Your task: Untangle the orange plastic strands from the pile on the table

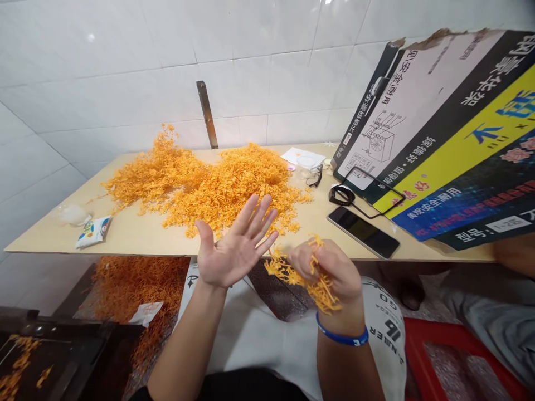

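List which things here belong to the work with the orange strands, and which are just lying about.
Part of the work:
left hand, open and empty
right hand, gripping a clump of strands
pile of strands
tray of strands

Lying about:
phone
carton
packet
paper

Rough, dry orange strands on a matt wooden tabletop.

wears a blue wristband and white apron.
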{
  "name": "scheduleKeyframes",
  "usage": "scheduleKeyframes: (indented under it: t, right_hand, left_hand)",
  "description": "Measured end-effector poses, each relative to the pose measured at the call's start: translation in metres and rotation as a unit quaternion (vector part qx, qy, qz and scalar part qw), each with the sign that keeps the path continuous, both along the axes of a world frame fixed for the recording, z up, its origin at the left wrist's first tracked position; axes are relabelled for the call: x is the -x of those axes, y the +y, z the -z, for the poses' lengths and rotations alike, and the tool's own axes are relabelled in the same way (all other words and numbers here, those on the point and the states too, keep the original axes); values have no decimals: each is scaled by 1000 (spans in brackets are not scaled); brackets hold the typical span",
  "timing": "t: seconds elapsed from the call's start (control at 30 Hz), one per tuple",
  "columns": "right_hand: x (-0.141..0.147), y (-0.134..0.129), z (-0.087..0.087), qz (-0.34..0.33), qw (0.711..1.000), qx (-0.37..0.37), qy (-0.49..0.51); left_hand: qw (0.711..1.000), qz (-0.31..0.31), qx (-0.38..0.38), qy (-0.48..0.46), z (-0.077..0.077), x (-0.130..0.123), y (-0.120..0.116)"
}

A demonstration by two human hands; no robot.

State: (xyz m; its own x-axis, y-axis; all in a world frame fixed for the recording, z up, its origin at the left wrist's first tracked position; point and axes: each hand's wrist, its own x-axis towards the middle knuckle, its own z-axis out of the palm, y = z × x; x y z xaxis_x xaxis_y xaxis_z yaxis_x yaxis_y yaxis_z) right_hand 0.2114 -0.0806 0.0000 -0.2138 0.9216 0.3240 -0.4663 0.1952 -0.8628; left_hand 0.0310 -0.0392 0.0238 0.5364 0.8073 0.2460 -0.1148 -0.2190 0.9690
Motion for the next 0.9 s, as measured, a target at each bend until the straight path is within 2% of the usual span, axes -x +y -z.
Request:
scheduleKeyframes:
  t: [0.1,0.2,0.27,0.4,0.47,0.57,0.6,0.67,0.73,0.8,0.9]
  right_hand:
    - [2,-9,-6,-54,993,17,-107]
    - [6,-7,-11,-96,969,-10,-226]
    - [10,-1,-12,-72,960,-47,-267]
    - [15,7,-12,30,945,-91,-312]
    - [15,7,-12,53,936,-103,-331]
    - [14,3,-14,-3,930,-131,-344]
    - [13,1,-14,-15,937,-125,-327]
    - [11,0,-13,21,967,-80,-243]
    - [8,4,-12,86,989,-17,-115]
    - [4,12,-11,105,994,27,-4]
    - [0,23,-10,120,986,61,95]
  left_hand:
    - [998,63,-13,3,-2,-1,-7]
    - [996,72,-25,48,-7,-4,-13]
    - [995,64,-16,77,-10,-7,-15]
    - [997,33,38,66,-9,-13,-15]
    - [998,-11,53,37,-6,-15,-14]
    - [982,-139,90,-96,-3,-15,-7]
    - [967,-189,91,-143,-4,-14,-2]
    - [949,-263,51,-167,-6,-13,15]
    - [954,-289,-23,-70,-9,-13,40]
    - [948,-289,-90,102,-9,-17,68]
    - [877,-288,-182,338,-3,-26,107]
